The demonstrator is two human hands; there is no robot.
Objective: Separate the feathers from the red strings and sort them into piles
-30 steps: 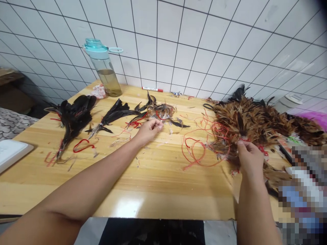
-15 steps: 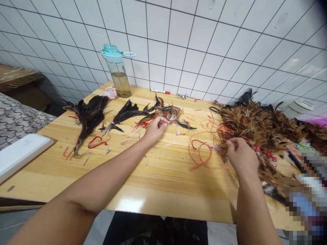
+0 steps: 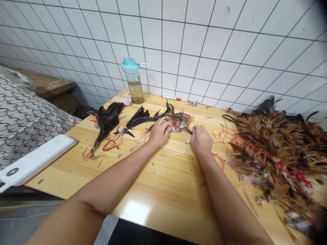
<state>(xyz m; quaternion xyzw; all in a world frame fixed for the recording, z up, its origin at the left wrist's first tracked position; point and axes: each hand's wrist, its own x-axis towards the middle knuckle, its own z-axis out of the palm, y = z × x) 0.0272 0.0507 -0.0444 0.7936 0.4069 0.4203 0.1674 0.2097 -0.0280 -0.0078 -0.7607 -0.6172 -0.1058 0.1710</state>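
My left hand (image 3: pixel 160 133) is closed at the left side of a small pile of brown and pale feathers (image 3: pixel 182 119). Its fingers are bent together, and what they hold, if anything, is hidden. On the pile's right, my right hand (image 3: pixel 201 140) is closed around the end of a dark feather (image 3: pixel 189 131). Bunches of black feathers lie to the left, a large one (image 3: pixel 108 119) and a smaller one (image 3: pixel 139 118). A loop of red string (image 3: pixel 110 146) rests in front of them. Thin red thread (image 3: pixel 224 134) lies tangled to the right of my right hand.
A big heap of brown feathers (image 3: pixel 281 143) covers the table's right side. A bottle with a blue lid (image 3: pixel 135 85) stands at the back near the tiled wall (image 3: pixel 173 44). A red-capped marker (image 3: pixel 171 98) lies by the wall. A long white device (image 3: pixel 41 160) sits at the left edge.
My right hand has moved left from the red thread and brown heap to the small pile, and now grips a dark feather. My left hand stays by the pile. The view has turned right.
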